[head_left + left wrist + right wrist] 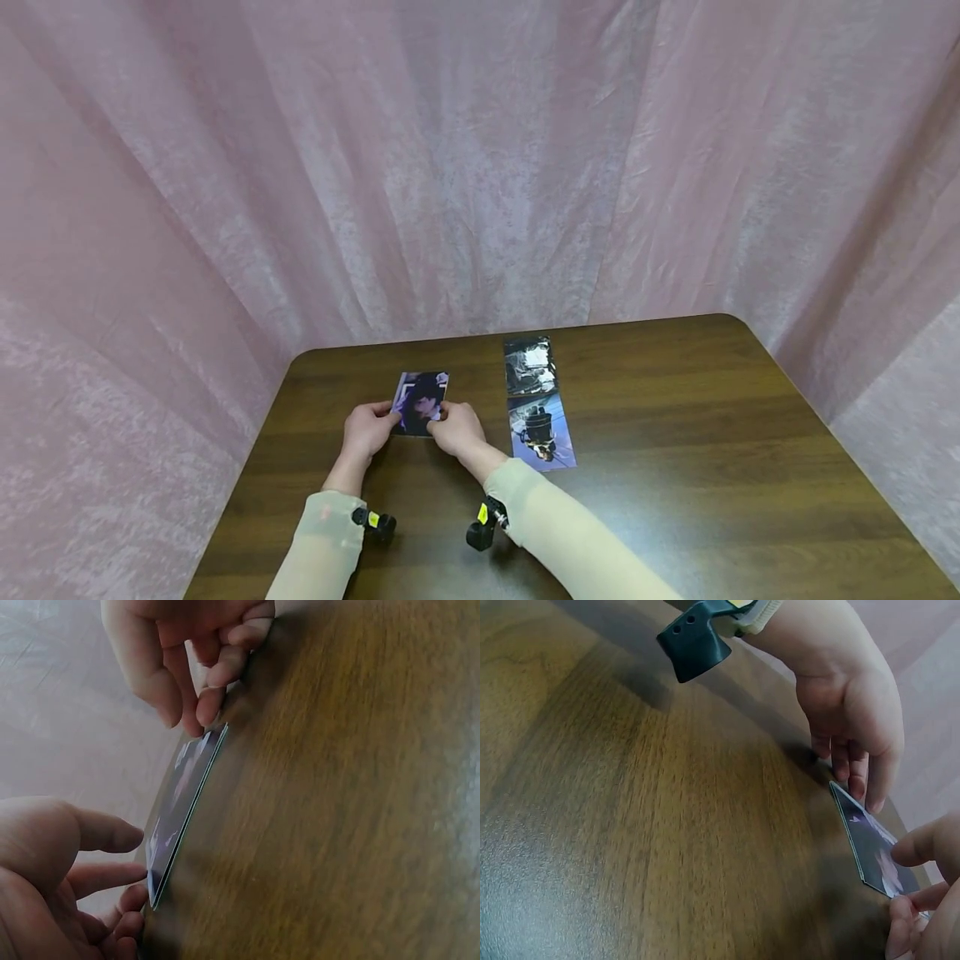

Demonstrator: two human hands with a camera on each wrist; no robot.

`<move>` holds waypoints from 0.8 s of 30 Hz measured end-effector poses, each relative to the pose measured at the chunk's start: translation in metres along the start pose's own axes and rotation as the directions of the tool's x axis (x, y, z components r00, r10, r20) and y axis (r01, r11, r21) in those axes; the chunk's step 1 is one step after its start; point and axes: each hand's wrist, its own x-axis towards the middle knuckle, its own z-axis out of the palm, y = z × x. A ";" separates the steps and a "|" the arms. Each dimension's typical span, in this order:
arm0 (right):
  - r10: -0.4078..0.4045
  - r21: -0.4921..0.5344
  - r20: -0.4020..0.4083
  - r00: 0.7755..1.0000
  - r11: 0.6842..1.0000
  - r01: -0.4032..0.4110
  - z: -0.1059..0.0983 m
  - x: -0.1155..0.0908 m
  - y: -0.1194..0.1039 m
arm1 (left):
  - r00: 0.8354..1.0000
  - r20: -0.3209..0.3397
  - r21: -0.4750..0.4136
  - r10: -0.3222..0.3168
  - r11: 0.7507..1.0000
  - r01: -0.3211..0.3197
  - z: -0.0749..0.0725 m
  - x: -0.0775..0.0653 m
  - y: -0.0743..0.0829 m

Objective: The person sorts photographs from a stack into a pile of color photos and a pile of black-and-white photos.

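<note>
A dark photo card [420, 404] with a purple-toned figure lies on or just above the table in front of me. Its edge looks doubled in the left wrist view, like thin cards stacked [184, 802]. At the card's left side, my left hand [367, 429] holds the edge between thumb and fingers. My right hand [457, 429] grips the opposite side, its thumb over the card's face [885, 862]. Fingers beneath the edges are partly hidden. To the right lie a dark picture card [530, 365] and a blue-toned picture card [542, 432], one above the other.
The brown wooden table [675, 417] has rounded far corners and extends well to the right of the cards. Pink curtains [465, 167] hang behind and beside it. Small black wrist cameras [480, 533] sit on both sleeves, low over the table.
</note>
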 end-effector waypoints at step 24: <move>-0.012 0.074 -0.149 0.989 0.997 0.023 0.013 0.007 0.011 | 0.998 -0.049 -0.094 -0.041 0.995 0.036 0.006 -0.001 0.002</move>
